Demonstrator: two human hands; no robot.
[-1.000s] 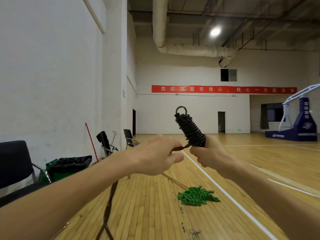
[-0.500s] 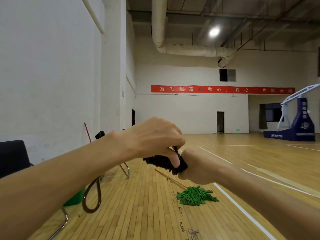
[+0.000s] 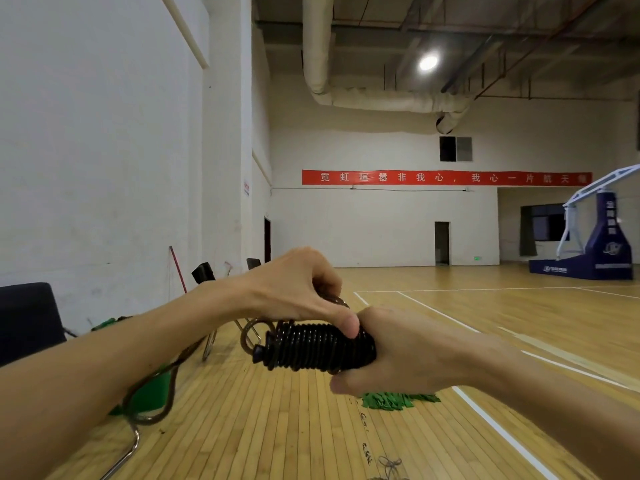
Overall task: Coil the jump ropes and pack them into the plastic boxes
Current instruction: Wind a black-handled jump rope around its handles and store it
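— What sort of place is this?
— An indoor sports hall: a plank floor (image 3: 277, 427) with white court lines (image 3: 433, 308) and a blue basketball stand (image 3: 602, 244) at the far right.
— Anything else?
— A red banner (image 3: 446, 177) on the end wall and a bare duct (image 3: 381, 98) overhead. The green heap (image 3: 398, 400) may be a mop head; it's half hidden.

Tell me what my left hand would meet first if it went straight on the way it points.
Probably the right hand: the left hand points rightward, its thumb on the coiled jump rope, close against that hand. Depth is unclear, so it might slip past.
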